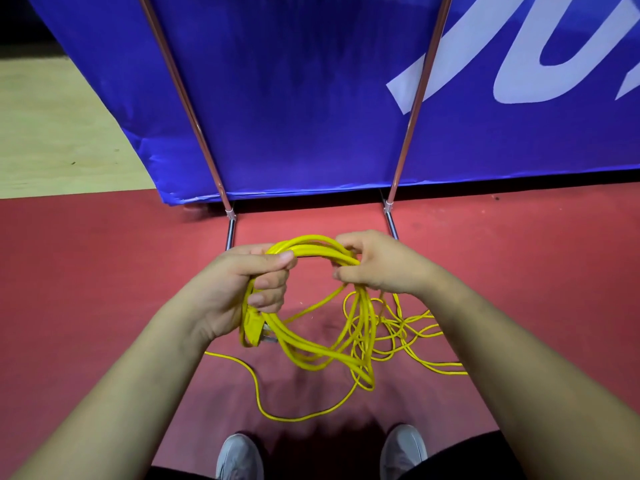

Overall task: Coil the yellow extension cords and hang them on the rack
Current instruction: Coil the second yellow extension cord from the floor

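Coil partly made: my left hand (256,289) fingers grip several loops of thin yellow extension cord (311,355); right hand (374,268) fingers pinch the top strands. Much slack tangled on the red floor (86,271) at lower centre, nothing hung yet.

You can see only large pale lettering on the blue fabric banner (311,98) at the upper right, cut off by the frame's edge, its slanted strokes forming no word, brand or number you could read.
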Demonstrator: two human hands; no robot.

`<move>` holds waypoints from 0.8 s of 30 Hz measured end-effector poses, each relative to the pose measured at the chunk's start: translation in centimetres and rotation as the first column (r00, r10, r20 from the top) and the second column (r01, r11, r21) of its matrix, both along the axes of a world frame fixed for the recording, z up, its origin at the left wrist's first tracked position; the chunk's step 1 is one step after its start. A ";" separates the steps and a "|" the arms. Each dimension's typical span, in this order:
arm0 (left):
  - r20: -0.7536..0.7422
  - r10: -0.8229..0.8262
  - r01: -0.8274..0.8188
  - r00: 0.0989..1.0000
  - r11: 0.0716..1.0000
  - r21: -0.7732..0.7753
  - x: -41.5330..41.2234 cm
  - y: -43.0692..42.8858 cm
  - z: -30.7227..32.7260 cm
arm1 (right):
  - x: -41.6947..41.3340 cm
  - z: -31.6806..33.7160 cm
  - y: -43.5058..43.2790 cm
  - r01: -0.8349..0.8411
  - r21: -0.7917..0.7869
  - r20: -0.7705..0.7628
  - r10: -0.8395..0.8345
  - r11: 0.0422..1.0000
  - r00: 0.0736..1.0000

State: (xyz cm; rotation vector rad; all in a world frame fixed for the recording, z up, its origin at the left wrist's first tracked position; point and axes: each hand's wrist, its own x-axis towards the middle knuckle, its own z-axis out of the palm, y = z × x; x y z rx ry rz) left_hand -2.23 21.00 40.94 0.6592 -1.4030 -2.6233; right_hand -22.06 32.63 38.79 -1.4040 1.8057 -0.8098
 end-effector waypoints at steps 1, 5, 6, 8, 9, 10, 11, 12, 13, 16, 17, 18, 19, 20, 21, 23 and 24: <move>0.052 -0.003 0.005 0.999 0.999 -0.036 -0.1 0.1 0.1 | -0.5 0.2 0.2 0.020 -0.026 -0.064 -0.021 0.999 0.998; 0.279 -0.128 0.198 0.952 0.951 -0.239 -0.2 0.5 0.6 | -1.9 0.1 0.6 0.056 -0.168 -0.249 -0.097 0.984 0.964; 0.304 -0.172 0.251 0.937 0.936 -0.246 -0.1 0.4 0.7 | -2.0 0.0 0.6 0.062 -0.182 -0.270 -0.111 0.981 0.956; 0.288 -0.223 0.290 0.931 0.933 -0.214 0.3 0.4 0.6 | -2.0 -0.2 0.7 0.084 -0.220 -0.288 -0.147 0.972 0.946; 0.249 -0.240 0.291 0.938 0.937 -0.194 0.4 0.5 0.5 | -2.0 -0.3 0.7 0.097 -0.246 -0.277 -0.166 0.964 0.946; 0.202 -0.252 0.287 0.947 0.943 -0.169 0.5 0.5 0.2 | -2.1 -0.2 0.8 0.114 -0.270 -0.249 -0.183 0.956 0.951; 0.157 -0.263 0.285 0.952 0.948 -0.141 0.6 0.6 0.0 | -2.2 -0.2 0.8 0.133 -0.284 -0.203 -0.195 0.950 0.959; 0.127 -0.287 0.302 0.950 0.945 -0.122 0.6 0.8 -0.1 | -2.4 -0.2 0.9 0.150 -0.288 -0.146 -0.199 0.946 0.969; 0.110 -0.323 0.334 0.940 0.937 -0.103 0.7 0.9 -0.2 | -2.5 -0.1 1.0 0.163 -0.280 -0.089 -0.195 0.946 0.977; 0.093 -0.363 0.372 0.927 0.918 -0.134 0.6 0.8 0.0 | -2.6 -0.4 1.1 0.180 -0.233 0.017 -0.182 0.956 0.983; 0.092 -0.370 0.380 0.925 0.909 -0.168 0.6 0.6 0.1 | -2.6 -0.5 1.0 0.180 -0.226 0.039 -0.175 0.957 0.984; 0.088 -0.383 0.393 0.919 0.900 -0.187 0.6 0.5 0.1 | -2.6 -0.6 0.9 0.176 -0.228 0.060 -0.166 0.958 0.984; 0.065 -0.398 0.403 0.915 0.896 -0.186 0.6 0.5 0.1 | -2.6 -0.6 0.7 0.171 -0.233 0.080 -0.156 0.957 0.985; 0.032 -0.404 0.404 0.914 0.900 -0.163 0.6 0.6 0.0 | -2.5 -0.6 0.6 0.169 -0.239 0.098 -0.149 0.956 0.984; -0.002 -0.400 0.397 0.916 0.909 -0.131 0.5 0.6 -0.3 | -2.5 -0.6 0.5 0.173 -0.244 0.120 -0.147 0.954 0.982; -0.071 -0.364 0.360 0.929 0.931 -0.053 0.5 0.9 -0.6 | -2.7 -0.8 0.3 0.203 -0.247 0.156 -0.168 0.947 0.973; -0.140 -0.351 0.356 0.926 0.934 0.009 0.5 1.1 -0.7 | -2.8 -1.0 0.3 0.224 -0.244 0.169 -0.186 0.943 0.968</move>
